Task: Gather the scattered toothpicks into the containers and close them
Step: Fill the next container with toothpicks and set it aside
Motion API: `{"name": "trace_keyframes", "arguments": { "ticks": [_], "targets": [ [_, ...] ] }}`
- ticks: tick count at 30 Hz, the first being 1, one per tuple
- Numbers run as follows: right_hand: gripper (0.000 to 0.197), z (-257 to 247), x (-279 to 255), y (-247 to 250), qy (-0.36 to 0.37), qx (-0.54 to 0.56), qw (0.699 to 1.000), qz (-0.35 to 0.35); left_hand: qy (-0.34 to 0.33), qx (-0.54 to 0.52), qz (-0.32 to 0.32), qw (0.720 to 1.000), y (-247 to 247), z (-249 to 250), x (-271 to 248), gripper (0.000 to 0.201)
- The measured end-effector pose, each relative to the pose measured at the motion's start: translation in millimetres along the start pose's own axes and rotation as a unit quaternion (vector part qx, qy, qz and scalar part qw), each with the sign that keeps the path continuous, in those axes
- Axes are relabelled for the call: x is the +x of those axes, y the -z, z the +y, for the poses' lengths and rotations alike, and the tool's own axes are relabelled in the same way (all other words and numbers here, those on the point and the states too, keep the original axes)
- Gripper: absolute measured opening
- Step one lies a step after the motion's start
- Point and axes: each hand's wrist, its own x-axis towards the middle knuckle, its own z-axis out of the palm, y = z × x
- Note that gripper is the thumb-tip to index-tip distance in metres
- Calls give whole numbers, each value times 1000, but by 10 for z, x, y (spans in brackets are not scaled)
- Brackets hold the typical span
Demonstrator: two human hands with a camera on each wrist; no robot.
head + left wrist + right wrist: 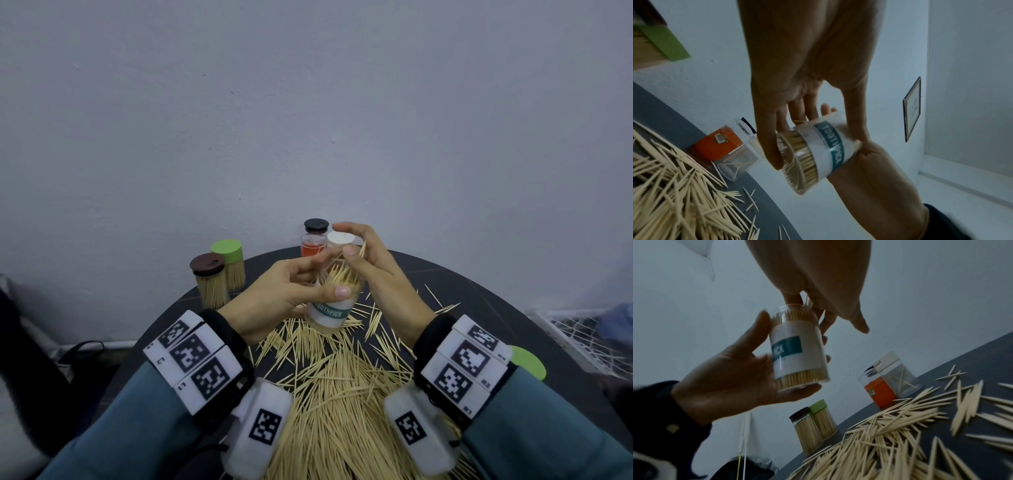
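Note:
My left hand (308,284) grips a clear container (329,313) labelled TOOTHPICK, lifted and tilted above the round dark table (479,308). It is packed with toothpicks and its mouth is uncovered. My right hand (354,245) hovers at that mouth and pinches a few toothpicks (363,251) between thumb and fingers. In the right wrist view the left hand (731,378) wraps the container (797,352) from the side. In the left wrist view the container (818,151) lies between the left hand's fingers (772,146) and the right hand (879,178). A large pile of loose toothpicks (335,394) covers the table in front of me.
At the table's back left stand a brown-lidded jar (210,284) and a green-lidded jar (231,263), both full of toothpicks. Behind my hands are an orange container with a black lid (313,240) and a clear white-lidded one (339,240). A loose green lid (527,361) lies at right.

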Motion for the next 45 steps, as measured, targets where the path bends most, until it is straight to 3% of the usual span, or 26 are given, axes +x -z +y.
{"name": "trace_keyframes", "arguments": {
  "ticks": [9, 16, 20, 33, 40, 45],
  "targets": [
    [25, 19, 70, 75, 28, -27, 999, -33, 3, 22, -7, 1000, 5, -18, -8, 65],
    [21, 4, 110, 92, 88, -79, 990, 73, 20, 44, 5, 999, -4, -58, 17, 69],
    [20, -8, 124, 136, 96, -98, 987, 86, 25, 35, 18, 999, 30, -55, 20, 59],
    [28, 42, 9, -40, 35, -22, 999, 21, 9, 3, 34, 999, 7, 8, -2, 54],
    [50, 117, -10, -20, -30, -214, 973, -82, 3, -16, 92, 996, 32, -25, 6, 57],
    [46, 19, 1, -13, -44, -258, 964, -49, 0, -4, 109, 994, 71, -12, 13, 63]
  ]
}}
